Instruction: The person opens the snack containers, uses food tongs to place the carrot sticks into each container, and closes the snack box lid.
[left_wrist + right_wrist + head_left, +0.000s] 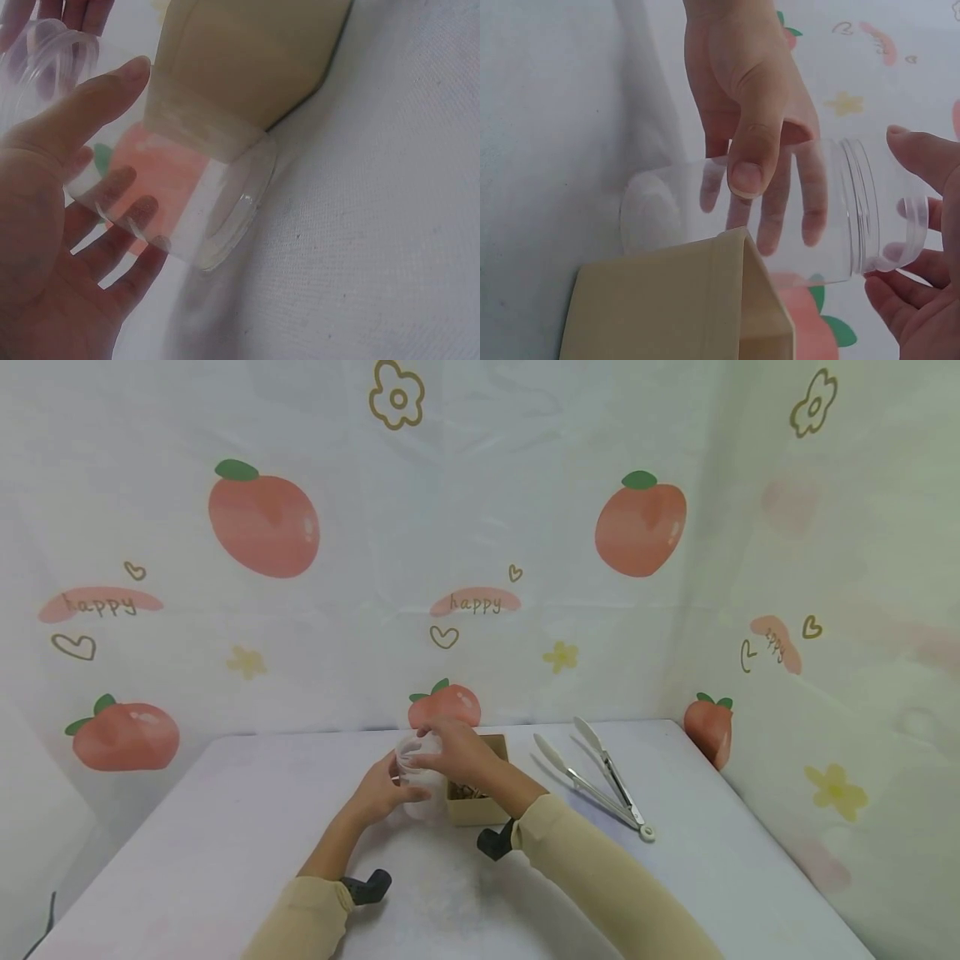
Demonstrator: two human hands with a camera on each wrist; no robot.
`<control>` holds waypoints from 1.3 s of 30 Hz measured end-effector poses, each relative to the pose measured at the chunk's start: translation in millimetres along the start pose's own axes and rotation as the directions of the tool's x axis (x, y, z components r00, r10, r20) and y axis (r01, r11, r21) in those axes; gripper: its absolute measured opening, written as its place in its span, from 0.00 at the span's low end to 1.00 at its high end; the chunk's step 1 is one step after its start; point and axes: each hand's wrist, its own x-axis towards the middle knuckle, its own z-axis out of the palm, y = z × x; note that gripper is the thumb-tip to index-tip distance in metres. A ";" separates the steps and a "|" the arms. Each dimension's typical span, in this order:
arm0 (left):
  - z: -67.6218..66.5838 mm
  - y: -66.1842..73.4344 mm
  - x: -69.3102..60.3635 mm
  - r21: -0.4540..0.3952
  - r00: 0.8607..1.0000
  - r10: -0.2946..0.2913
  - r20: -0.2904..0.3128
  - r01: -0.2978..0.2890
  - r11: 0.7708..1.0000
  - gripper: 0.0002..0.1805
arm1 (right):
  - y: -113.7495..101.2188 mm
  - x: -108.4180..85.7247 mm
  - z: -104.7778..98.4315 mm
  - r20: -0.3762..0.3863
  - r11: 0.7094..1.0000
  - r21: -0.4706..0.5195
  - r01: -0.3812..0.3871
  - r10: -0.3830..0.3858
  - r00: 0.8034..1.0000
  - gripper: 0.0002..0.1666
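A clear plastic jar [690,202] with a threaded neck stands upright on the table, left of a tan box [478,812]. My left hand [377,791] holds the jar around its side, thumb on one side and fingers on the other, as the left wrist view [82,195] also shows. Over the jar's mouth, my right hand [459,752] grips a clear lid [915,232] between thumb and fingers. Whether the lid still sits on the threads is hard to tell through the clear plastic. Small brown pieces [467,792] lie inside the box, partly hidden by my right forearm.
Metal tongs [609,783] with pale tips lie spread on the table to the right of the box. A white cloth [225,843] covers the table. Behind it hangs a curtain [360,668] printed with fruit and flowers.
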 end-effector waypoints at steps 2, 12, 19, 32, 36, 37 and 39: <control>0.6 0.4 -0.3 -0.004 1.000 -0.018 0.000 0.018 1.000 0.44 | 0.2 -0.4 0.0 -0.006 1.000 -0.010 0.002 -0.003 1.000 0.25; 2.6 2.2 -1.8 -0.027 0.999 -0.048 0.007 0.048 0.998 0.42 | 2.7 -1.5 1.7 -0.056 0.999 -0.027 0.039 -0.041 0.998 0.21; 2.8 2.1 -1.7 -0.019 0.999 -0.036 0.011 0.036 0.999 0.43 | 2.5 -3.0 1.7 -0.104 0.999 -0.007 0.042 -0.042 0.994 0.22; 2.6 2.7 -1.3 -0.061 0.998 0.060 0.019 -0.058 0.996 0.43 | 14.3 -9.2 -19.3 -0.210 0.998 0.038 0.060 -0.050 0.976 0.18; -0.2 15.7 -7.0 -0.077 0.998 0.061 0.031 -0.058 0.995 0.43 | 22.2 -12.7 -26.9 -0.246 0.995 0.040 0.092 -0.079 0.966 0.17; -1.2 19.7 -8.6 -0.077 0.997 0.060 0.037 -0.057 0.995 0.43 | 24.2 -13.7 -28.5 -0.256 0.995 0.042 0.092 -0.078 0.964 0.17; -3.2 28.0 -11.9 -0.076 0.997 0.057 0.045 -0.054 0.996 0.44 | 27.1 -17.2 -32.2 -0.275 0.995 0.050 0.084 -0.067 0.959 0.17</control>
